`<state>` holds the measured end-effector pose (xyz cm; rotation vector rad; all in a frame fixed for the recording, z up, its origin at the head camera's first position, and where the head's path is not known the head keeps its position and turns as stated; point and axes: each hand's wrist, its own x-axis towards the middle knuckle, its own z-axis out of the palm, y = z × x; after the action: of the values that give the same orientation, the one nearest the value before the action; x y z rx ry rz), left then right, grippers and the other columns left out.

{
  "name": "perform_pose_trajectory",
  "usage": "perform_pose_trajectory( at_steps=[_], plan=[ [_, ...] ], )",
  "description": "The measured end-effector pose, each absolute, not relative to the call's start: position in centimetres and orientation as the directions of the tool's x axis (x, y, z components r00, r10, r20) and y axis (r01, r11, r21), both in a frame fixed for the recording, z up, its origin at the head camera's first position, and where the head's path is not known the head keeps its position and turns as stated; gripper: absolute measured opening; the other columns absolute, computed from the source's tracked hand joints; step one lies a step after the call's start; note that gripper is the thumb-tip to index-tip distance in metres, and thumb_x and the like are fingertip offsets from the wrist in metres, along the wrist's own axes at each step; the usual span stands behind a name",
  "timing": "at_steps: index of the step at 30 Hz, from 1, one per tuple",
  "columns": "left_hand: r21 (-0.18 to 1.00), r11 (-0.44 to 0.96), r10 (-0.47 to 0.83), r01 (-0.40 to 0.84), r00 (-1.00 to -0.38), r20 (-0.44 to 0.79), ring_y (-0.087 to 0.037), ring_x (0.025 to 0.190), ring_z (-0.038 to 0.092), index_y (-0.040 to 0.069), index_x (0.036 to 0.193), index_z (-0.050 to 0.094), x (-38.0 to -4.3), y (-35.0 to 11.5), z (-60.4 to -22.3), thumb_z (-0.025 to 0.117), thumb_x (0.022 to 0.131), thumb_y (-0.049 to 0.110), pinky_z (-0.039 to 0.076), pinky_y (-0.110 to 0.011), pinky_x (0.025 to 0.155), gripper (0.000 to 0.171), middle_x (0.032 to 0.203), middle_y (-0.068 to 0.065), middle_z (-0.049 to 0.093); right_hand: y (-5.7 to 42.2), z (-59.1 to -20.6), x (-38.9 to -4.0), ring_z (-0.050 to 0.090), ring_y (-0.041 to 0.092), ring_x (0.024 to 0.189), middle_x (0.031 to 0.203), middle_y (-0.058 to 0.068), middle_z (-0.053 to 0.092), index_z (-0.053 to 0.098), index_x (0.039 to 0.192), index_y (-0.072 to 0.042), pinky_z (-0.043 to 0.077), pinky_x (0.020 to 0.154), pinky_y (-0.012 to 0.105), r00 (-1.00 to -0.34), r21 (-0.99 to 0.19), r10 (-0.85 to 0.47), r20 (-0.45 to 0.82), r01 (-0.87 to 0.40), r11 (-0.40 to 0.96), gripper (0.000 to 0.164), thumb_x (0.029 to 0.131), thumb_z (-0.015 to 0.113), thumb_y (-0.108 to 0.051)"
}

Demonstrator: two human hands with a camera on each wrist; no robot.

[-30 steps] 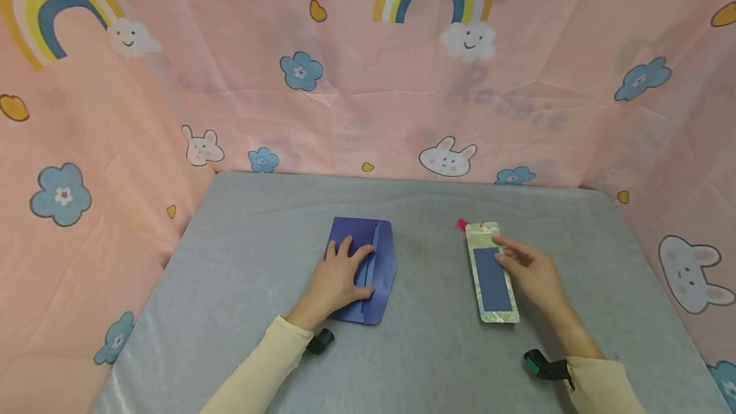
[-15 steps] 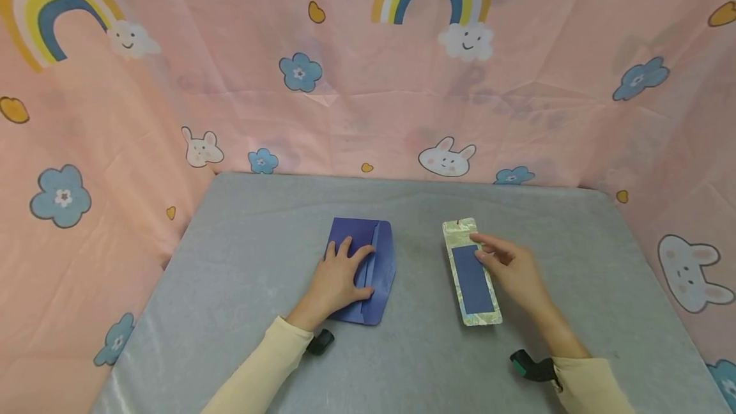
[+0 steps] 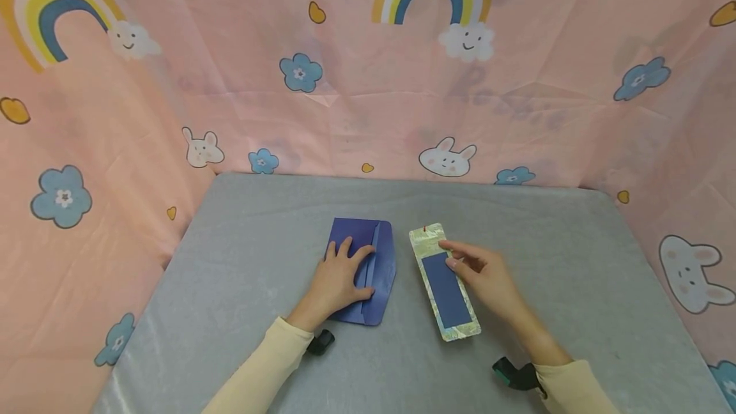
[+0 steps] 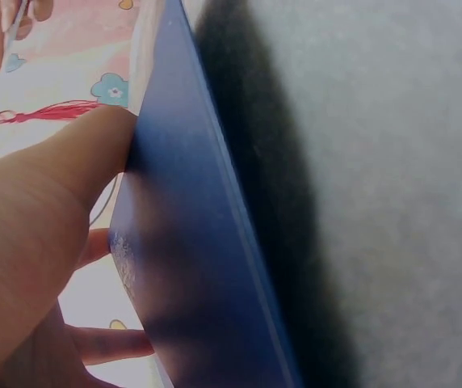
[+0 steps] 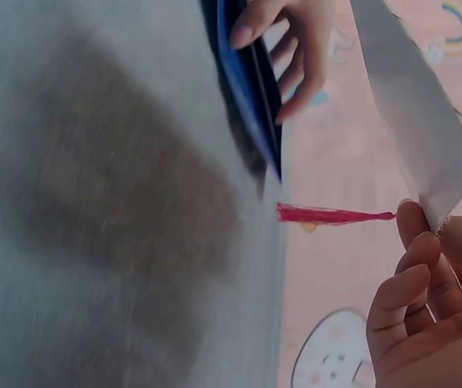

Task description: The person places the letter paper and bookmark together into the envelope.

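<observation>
A dark blue envelope (image 3: 382, 286) lies on the table with its flap toward the right. My left hand (image 3: 336, 278) rests on it with spread fingers; the thumb and index fingertip touch it near the opening. To the right, my right hand (image 3: 489, 276) pinches a bookmark (image 3: 446, 292) by its right edge, between thumb and fingers. That bookmark is pale green-gold with a blue panel, held above the table and slightly tilted. Its pale back (image 5: 417, 105) faces the right wrist camera. A red tassel (image 5: 336, 215) hangs from it, hidden beneath it in the head view.
A grey cloth covers the table (image 3: 259, 209). Behind and beside it hangs a pink curtain (image 3: 345, 126) printed with rainbows, rabbits and flowers. Dark wrist-worn devices show below each hand, one at the left wrist (image 3: 321, 342) and one at the right wrist (image 3: 514, 374).
My right hand has carried the bookmark leftward, closer to the envelope, and it has turned a little. The tassel has gone out of the head view. My left hand and the envelope have stayed put.
</observation>
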<state>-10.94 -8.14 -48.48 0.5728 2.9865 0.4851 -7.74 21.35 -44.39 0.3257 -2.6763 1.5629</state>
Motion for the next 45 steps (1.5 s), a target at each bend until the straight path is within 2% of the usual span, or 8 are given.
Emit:
perform_pose_trajectory(
  at_steps=[7,14,17,20,27,31,36,45],
  plan=[
    [0.323,0.881,0.368,0.347,-0.93,-0.005,-0.062,0.133,0.039,0.032,0.143,0.048,-10.9,-8.1,-48.4,0.081,0.074,0.05,0.046,-0.068,0.095,0.079,0.151,-0.025,0.042,19.2,-43.9,-7.3,0.056,0.006,0.078,0.106,0.005,0.067,0.066,0.129,-0.02,0.047,0.059,0.023,-0.97,-0.882,-0.228,0.089,-0.183,0.435,0.033,0.095,0.065,-0.017],
    [0.323,0.884,0.363,0.339,-0.932,-0.016,-0.061,0.134,0.038,0.031,0.144,0.047,-10.9,-8.1,-48.3,0.08,0.075,0.05,0.046,-0.068,0.096,0.079,0.152,-0.025,0.042,17.5,-44.3,-7.0,0.053,0.009,0.067,0.097,0.009,0.061,0.065,0.13,-0.015,0.05,0.056,0.027,-0.954,-0.92,-0.296,0.056,-0.165,0.356,0.033,0.096,0.063,-0.016],
    [0.323,0.887,0.358,0.33,-0.933,-0.027,-0.061,0.135,0.037,0.03,0.146,0.046,-10.9,-8.1,-48.2,0.08,0.075,0.051,0.045,-0.068,0.097,0.081,0.153,-0.025,0.041,17.0,-44.3,-7.0,0.053,0.008,0.069,0.099,0.01,0.06,0.065,0.13,-0.014,0.051,0.056,0.029,-0.951,-0.936,-0.308,0.026,-0.131,0.326,0.034,0.097,0.063,-0.017],
    [0.323,0.889,0.353,0.324,-0.935,-0.033,-0.061,0.136,0.037,0.029,0.146,0.046,-10.8,-8.0,-48.2,0.08,0.075,0.051,0.045,-0.069,0.097,0.082,0.153,-0.025,0.04,16.6,-44.5,-7.1,0.053,0.007,0.068,0.098,0.011,0.06,0.065,0.13,-0.011,0.051,0.057,0.03,-0.952,-0.95,-0.305,0.007,-0.102,0.297,0.033,0.097,0.062,-0.016],
    [0.322,0.891,0.348,0.32,-0.937,-0.034,-0.061,0.136,0.037,0.03,0.146,0.047,-10.8,-8.0,-48.1,0.08,0.075,0.051,0.044,-0.069,0.098,0.081,0.153,-0.024,0.04,16.1,-45.7,-7.7,0.051,0.016,0.059,0.1,0.019,0.061,0.063,0.129,-0.005,0.048,0.055,0.029,-0.953,-0.962,-0.3,-0.029,-0.055,0.266,0.034,0.096,0.061,-0.01],
    [0.328,0.891,0.346,0.315,-0.938,-0.039,-0.061,0.136,0.037,0.03,0.146,0.047,-10.8,-8.0,-48.2,0.079,0.075,0.05,0.043,-0.069,0.099,0.08,0.153,-0.024,0.04,16.0,-46.2,-7.9,0.05,0.011,0.057,0.101,0.023,0.062,0.063,0.129,-0.003,0.048,0.054,0.027,-0.957,-0.966,-0.283,-0.062,-0.014,0.258,0.034,0.096,0.062,-0.009],
    [0.326,0.892,0.344,0.312,-0.938,-0.043,-0.061,0.136,0.037,0.03,0.145,0.047,-10.8,-7.9,-48.1,0.079,0.075,0.05,0.043,-0.069,0.099,0.08,0.153,-0.024,0.04,15.8,-46.4,-8.1,0.05,0.007,0.057,0.099,0.021,0.061,0.063,0.129,-0.004,0.047,0.054,0.026,-0.957,-0.963,-0.275,-0.095,0.018,0.268,0.034,0.096,0.062,-0.008],
    [0.323,0.891,0.347,0.318,-0.937,-0.035,-0.061,0.136,0.037,0.029,0.145,0.048,-10.8,-8.0,-48.1,0.08,0.075,0.049,0.044,-0.069,0.097,0.08,0.153,-0.024,0.041,15.6,-46.9,-8.4,0.049,0.009,0.058,0.098,0.018,0.061,0.063,0.13,-0.006,0.046,0.054,0.026,-0.958,-0.955,-0.259,-0.125,0.045,0.294,0.034,0.096,0.062,-0.009]
  ],
)
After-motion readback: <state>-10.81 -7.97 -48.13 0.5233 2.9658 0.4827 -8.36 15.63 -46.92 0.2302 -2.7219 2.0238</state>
